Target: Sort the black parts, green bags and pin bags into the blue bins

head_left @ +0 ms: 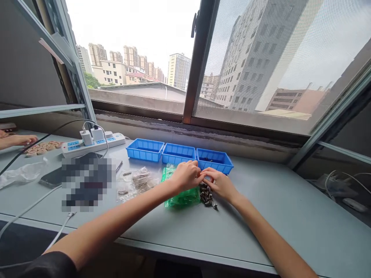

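Observation:
My left hand [187,175] is closed over a crumpled green plastic bag [181,199], its fingers curled. The fingertips of my right hand [218,183] are pinched together and meet those of my left. What sits between the fingers is hidden or too small to make out. Under my right hand, beside the bag, lies a loose pile of small metal pieces [206,197] that look like bolts. Just behind the hands, a blue bin [218,166] has a few small dark pieces in it.
Two more blue bins [145,155] stand in the same row by the window. Left of the bag are clear bags with small metal parts [142,180]. Farther left are a power strip [95,144], cables and a dark phone [55,175]. Another person's hand [24,139] is at the left edge.

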### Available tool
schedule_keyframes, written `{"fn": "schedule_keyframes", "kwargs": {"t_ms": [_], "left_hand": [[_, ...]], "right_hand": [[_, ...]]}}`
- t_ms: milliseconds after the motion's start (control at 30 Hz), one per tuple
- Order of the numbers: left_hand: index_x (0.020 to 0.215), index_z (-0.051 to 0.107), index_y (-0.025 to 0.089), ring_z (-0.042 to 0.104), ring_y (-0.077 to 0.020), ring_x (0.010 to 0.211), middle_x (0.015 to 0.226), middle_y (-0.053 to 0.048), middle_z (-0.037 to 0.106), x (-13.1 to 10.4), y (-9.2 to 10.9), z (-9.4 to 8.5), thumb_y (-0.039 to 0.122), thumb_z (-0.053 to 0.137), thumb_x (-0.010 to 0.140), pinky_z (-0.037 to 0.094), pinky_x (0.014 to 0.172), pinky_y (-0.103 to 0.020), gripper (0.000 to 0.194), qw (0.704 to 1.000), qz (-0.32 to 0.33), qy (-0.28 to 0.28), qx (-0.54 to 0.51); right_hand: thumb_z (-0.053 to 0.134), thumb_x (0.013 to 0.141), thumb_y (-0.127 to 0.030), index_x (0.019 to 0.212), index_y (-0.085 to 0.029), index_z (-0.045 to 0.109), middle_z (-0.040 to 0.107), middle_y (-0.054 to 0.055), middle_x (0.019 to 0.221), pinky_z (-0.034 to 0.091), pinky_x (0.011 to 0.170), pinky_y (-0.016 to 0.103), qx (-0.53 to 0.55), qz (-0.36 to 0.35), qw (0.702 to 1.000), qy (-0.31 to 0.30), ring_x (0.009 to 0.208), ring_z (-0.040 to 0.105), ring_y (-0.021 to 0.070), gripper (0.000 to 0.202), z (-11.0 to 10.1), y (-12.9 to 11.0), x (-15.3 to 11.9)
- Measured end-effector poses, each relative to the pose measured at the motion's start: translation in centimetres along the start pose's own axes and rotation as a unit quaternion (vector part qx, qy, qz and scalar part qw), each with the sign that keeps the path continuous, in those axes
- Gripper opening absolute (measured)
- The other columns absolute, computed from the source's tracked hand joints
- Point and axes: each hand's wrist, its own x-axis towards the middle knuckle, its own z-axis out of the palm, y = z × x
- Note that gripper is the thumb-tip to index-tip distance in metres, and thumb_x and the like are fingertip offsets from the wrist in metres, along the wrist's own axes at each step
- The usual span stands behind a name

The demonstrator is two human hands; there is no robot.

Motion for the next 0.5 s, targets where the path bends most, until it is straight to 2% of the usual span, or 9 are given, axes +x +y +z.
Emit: {"fn": "schedule_keyframes", "kwargs": {"t_ms": [100, 200, 500], "left_hand": [[0.063, 0.068, 0.017, 0.059, -0.0140, 0.063, 0.074, -0.002, 0.061, 0.0, -0.8, 0.2, 0.030, 0.050, 0.092, 0.035, 0.051, -0.024, 0.036, 1.000, 0.009, -0.014, -0.008], [0.061, 0.067, 0.019, 0.056, -0.0117, 0.057, 0.069, 0.001, 0.060, -0.3, -1.5, 0.2, 0.033, 0.054, 0.090, 0.031, 0.049, -0.023, 0.035, 0.999, 0.032, -0.016, -0.025], [0.060, 0.067, 0.017, 0.057, -0.0128, 0.068, 0.085, -0.002, 0.062, -1.3, -1.5, -0.6, 0.033, 0.051, 0.092, 0.041, 0.065, -0.026, 0.040, 0.997, 0.030, 0.062, -0.021]], "right_hand": [[0.051, 0.087, -0.034, 0.081, -0.023, 0.072, 0.069, 0.002, 0.089, 0.040, 0.057, 0.026, -0.015, 0.014, 1.000, -0.010, 0.056, 0.056, 0.0131, 0.024, -0.1, 0.1, 0.0], [0.055, 0.085, -0.035, 0.083, -0.023, 0.073, 0.068, 0.001, 0.081, 0.037, 0.053, 0.026, -0.034, 0.030, 0.999, -0.012, 0.054, 0.055, 0.0132, 0.021, -0.3, 0.0, 0.0], [0.059, 0.083, -0.035, 0.079, -0.023, 0.073, 0.070, 0.000, 0.083, 0.037, 0.054, 0.025, -0.065, 0.036, 0.997, -0.027, 0.053, 0.055, 0.0119, 0.019, -0.8, -1.5, -0.1]]}}
